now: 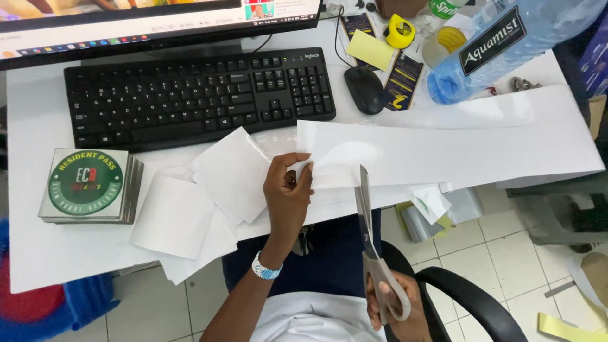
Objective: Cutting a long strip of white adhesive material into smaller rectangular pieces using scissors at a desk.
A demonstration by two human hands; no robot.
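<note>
My left hand [288,193] pinches the left end of a long white sheet [456,149] that lies across the desk and overhangs its front edge. My right hand [396,307], low in the view, grips the handles of grey scissors [368,228]. The blades point up and meet the sheet's lower edge just right of my left hand. Several cut white rectangles [190,212] lie in a loose pile to the left of my left hand.
A black keyboard [196,95] and a monitor [158,22] sit at the back, with a black mouse [363,88] beside them. A stack of round green stickers [88,183] is at left. A large blue water bottle [506,44] and a yellow tape measure [400,30] stand back right. A black chair arm [468,297] is below.
</note>
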